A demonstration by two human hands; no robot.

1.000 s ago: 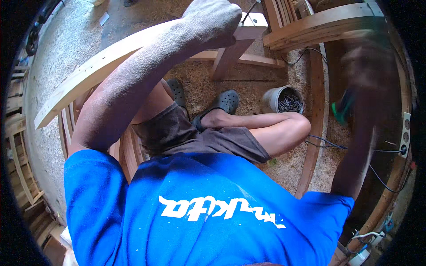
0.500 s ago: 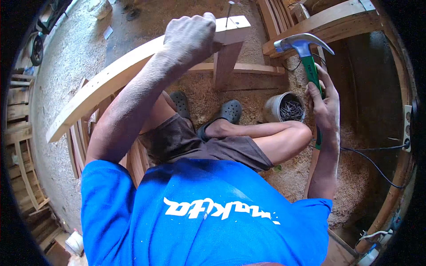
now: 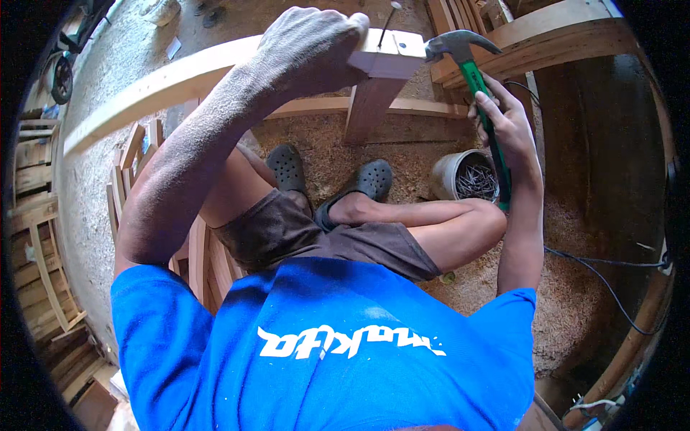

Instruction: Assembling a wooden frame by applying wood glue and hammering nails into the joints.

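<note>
Left hand point(image 3: 313, 44) is gripping the beam point(image 3: 172, 79), right hand point(image 3: 512, 129) a hammer point(image 3: 471, 77), apparently driving the nail point(image 3: 388, 25), next needing careful aim.

The hammer head point(image 3: 458, 44) is glossy metal, the beam point(image 3: 180, 74) smooth wood, the shirt point(image 3: 345, 391) matt cloth.

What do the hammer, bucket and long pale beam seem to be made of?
Hammer head: probably bare steel, silvery with highlights.
Hammer handle: green and black, perhaps coated; core unclear.
Bucket: likely dull plastic, given its pale, smooth wall, though painted metal is possible.
Beam: seemingly unpainted wood, judging by its pale tan, squared faces.
</note>
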